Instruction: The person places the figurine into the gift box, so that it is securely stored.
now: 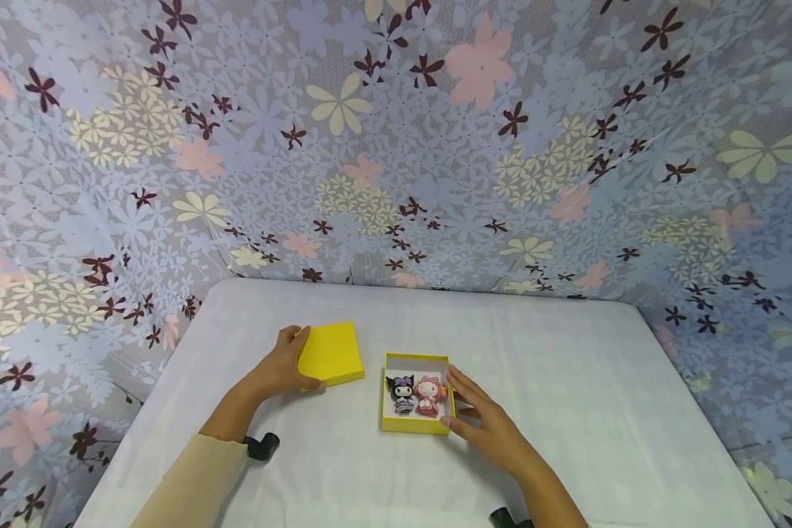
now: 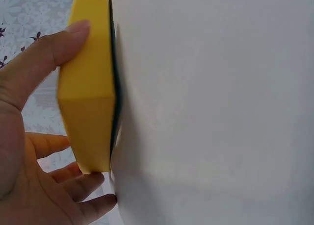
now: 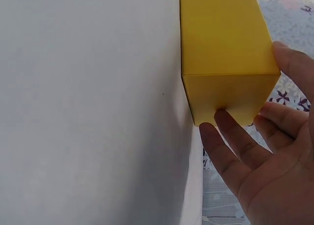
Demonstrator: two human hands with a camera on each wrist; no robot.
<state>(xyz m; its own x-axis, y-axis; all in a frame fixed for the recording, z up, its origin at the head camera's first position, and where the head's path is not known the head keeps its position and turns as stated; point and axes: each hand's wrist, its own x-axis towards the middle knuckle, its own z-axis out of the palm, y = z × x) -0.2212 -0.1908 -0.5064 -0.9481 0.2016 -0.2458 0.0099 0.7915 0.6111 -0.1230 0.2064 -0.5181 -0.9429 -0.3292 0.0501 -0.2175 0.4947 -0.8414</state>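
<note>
A yellow box lid (image 1: 332, 353) lies top side up on the left part of the table. My left hand (image 1: 287, 370) grips it at its left end, the thumb (image 2: 64, 46) along the near side and the fingers round the far side. Right of it stands the open yellow box (image 1: 414, 424), with a white inside. Two small figures lie in it: a black-hooded one (image 1: 404, 394) and a pink one (image 1: 429, 396). My right hand (image 1: 485, 422) touches the box's right side, the thumb at the near right corner and the fingers (image 3: 240, 137) loosely extended along the wall.
A white cloth covers the table (image 1: 567, 352). Behind it and at both sides hangs a flower-patterned curtain (image 1: 396, 147). A black device (image 1: 262, 446) is on my left wrist, and another (image 1: 504, 518) shows by my right forearm.
</note>
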